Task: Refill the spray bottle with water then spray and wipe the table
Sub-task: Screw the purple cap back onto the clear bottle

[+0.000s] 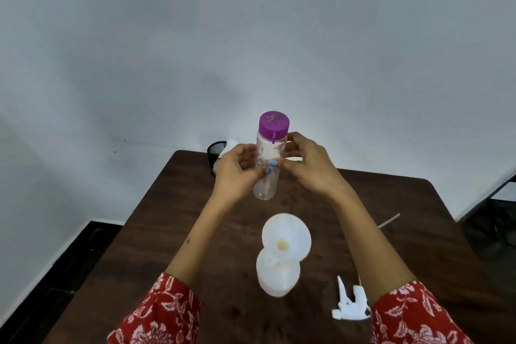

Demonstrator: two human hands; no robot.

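Red floral sleeves (pixel 156 313) frame the bottom edge, and between the forearms a white spray bottle (pixel 277 274) stands on the dark wooden table (pixel 167 232) with a white funnel (pixel 286 236) seated in its neck. Its removed trigger head (pixel 350 304) lies on the table just right of it, partly hidden by the right sleeve, and a thin tube (pixel 388 220) that may be its dip tube lies farther right. Beyond the funnel, both hands hold a clear water bottle (pixel 266 173) upright above the tabletop, its purple cap (pixel 274 123) on. The left hand (pixel 237 173) curls around the bottle's left side with the thumb across the front; the right hand (pixel 304 165) wraps the right side, fingers closed on it. Whether the bottle holds water is hard to make out through the blur. Behind the left hand, 1 black mesh cup (pixel 216 152) stands at the table's far edge, mostly hidden.
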